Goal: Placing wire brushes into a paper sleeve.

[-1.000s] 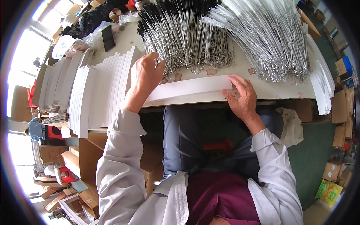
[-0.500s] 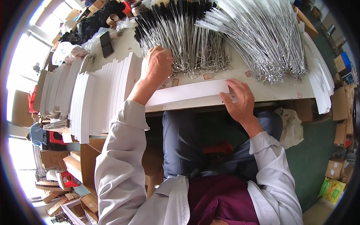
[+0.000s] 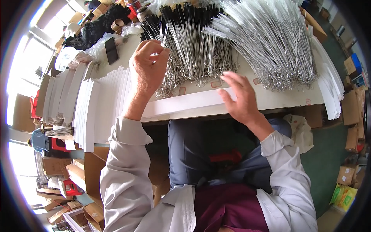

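Our left hand pinches a black brush from the pile; our right hand hovers open over the white strip at the table's near edge

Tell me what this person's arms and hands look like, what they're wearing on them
Both arms are covered in long, loose, pale grey-white sleeves with turned-back cuffs ending at the wrists. The left hand and right hand are bare: no gloves, and no rings or watch that I can make out.
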Action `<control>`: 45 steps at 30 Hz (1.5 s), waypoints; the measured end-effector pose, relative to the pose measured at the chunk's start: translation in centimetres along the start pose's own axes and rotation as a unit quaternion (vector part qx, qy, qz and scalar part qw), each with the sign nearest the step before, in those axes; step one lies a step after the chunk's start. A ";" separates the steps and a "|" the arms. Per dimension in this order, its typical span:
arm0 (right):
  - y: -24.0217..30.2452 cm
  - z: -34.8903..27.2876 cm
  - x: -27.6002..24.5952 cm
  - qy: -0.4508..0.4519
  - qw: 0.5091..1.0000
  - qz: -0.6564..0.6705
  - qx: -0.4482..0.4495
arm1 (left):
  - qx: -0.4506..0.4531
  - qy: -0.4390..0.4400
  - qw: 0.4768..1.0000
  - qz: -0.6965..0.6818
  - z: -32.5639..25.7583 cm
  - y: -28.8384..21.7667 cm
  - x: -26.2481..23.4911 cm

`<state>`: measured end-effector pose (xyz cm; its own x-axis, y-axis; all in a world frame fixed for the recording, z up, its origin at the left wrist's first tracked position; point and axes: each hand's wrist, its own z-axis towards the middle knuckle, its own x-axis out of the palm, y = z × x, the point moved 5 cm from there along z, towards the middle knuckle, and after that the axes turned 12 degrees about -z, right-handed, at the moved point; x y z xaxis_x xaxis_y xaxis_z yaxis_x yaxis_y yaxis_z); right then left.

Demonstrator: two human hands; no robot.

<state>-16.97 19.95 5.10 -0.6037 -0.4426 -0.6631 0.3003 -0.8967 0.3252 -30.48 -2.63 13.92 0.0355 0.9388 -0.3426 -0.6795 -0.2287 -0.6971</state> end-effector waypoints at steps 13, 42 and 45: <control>3.1 9.1 14.1 0.155 0.958 -0.174 -0.168 | -0.031 -0.053 0.979 -0.196 -0.1 -2.1 -3.1; 7.4 1.6 -3.5 0.107 0.548 0.756 0.342 | 0.231 0.149 0.961 -0.037 -15.8 -15.2 4.0; 4.9 0.1 -5.5 0.067 0.567 0.745 0.347 | 0.065 0.204 0.955 -0.204 -14.7 -16.0 3.6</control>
<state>-12.28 17.99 10.37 0.0125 -0.7472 0.6645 0.0129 0.6647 0.7470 -8.74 0.64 14.62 0.5824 0.7576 -0.2947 -0.6325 0.1946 -0.7497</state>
